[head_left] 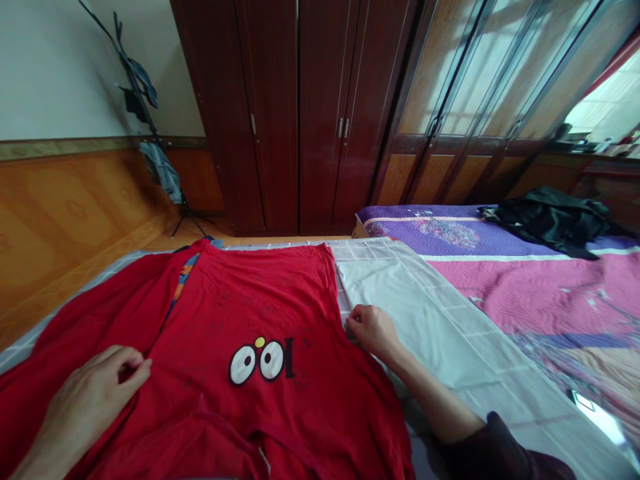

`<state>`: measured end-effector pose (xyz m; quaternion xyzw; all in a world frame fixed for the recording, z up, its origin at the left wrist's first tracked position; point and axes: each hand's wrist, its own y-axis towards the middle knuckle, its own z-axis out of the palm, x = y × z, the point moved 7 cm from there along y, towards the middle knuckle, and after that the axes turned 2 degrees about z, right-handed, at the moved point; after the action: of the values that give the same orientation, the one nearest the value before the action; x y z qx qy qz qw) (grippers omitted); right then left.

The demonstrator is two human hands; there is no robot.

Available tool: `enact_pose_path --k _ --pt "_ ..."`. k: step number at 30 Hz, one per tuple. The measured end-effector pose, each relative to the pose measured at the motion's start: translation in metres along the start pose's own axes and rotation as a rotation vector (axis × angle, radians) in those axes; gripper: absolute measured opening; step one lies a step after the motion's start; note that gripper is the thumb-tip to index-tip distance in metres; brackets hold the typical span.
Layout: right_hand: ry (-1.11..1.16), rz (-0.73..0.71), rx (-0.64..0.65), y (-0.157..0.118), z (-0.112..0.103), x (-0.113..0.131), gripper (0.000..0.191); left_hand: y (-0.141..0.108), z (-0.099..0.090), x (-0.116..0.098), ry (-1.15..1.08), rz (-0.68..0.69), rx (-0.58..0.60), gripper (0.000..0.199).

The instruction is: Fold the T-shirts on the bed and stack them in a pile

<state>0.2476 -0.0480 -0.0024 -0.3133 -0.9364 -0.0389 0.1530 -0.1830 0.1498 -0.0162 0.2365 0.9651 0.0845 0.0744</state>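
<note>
Fingers (135,363) of the left hand (85,407) pinching the red cotton T-shirt (210,320), fingers (356,325) of the right hand (375,331) curled at its edge, grip unclear, apparently to keep it spread on the pale checked bedsheet (440,327).

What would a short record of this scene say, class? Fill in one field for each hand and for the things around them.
Left hand: on the red shirt, fingers curled
Right hand: at the shirt's edge, beside the white sheet
Shirt print: cartoon eyes
Nearby: pink and purple quilt, black cloth
Behind: dark wooden wardrobe
</note>
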Motion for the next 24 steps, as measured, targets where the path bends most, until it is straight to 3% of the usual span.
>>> enact_pose_path --k 10,24 --pt "0.001 -0.074 0.002 -0.006 0.009 0.024 0.024 0.0 0.01 -0.009 0.082 0.125 0.025 0.026" --pt "-0.029 0.015 0.017 0.007 0.005 0.013 0.024 0.0 0.012 0.007 -0.011 0.067 -0.01 0.026"
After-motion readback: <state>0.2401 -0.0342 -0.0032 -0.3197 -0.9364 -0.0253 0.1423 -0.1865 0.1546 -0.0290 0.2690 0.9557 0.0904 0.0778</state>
